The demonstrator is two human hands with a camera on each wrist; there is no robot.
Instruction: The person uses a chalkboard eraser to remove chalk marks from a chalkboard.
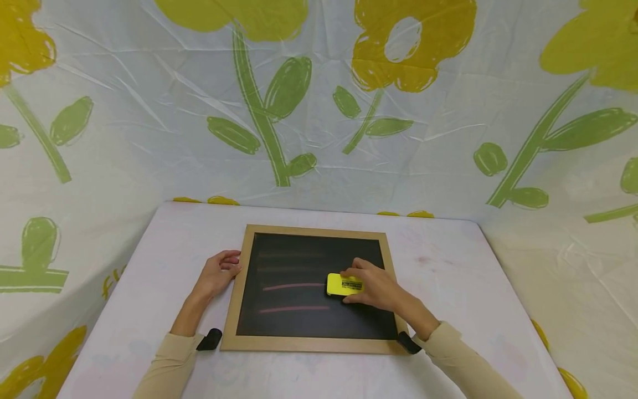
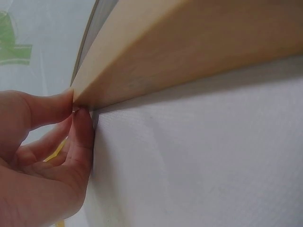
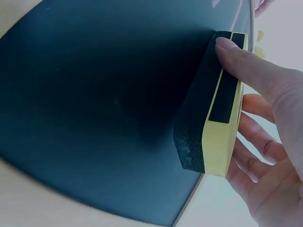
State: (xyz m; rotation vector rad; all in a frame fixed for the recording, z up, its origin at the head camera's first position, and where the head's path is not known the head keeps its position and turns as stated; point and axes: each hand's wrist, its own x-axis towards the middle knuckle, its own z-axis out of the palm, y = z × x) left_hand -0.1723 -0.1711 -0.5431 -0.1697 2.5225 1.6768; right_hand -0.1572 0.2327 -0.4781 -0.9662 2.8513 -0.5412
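A wood-framed chalkboard lies flat on the table. Reddish chalk lines cross its lower half, with fainter smears above. My right hand grips a yellow and black eraser over the board's right half, at the end of the upper line. In the right wrist view, my thumb lies along the side of the eraser, whose dark felt faces the board; the other fingers are on its far side. My left hand holds the frame's left edge, thumb and fingertip together at the wooden rim.
The white table extends around the board on all sides. A flower-print sheet rises behind and at both sides. Black wrist devices sit at both cuffs, the right one overlapping the frame's lower right corner.
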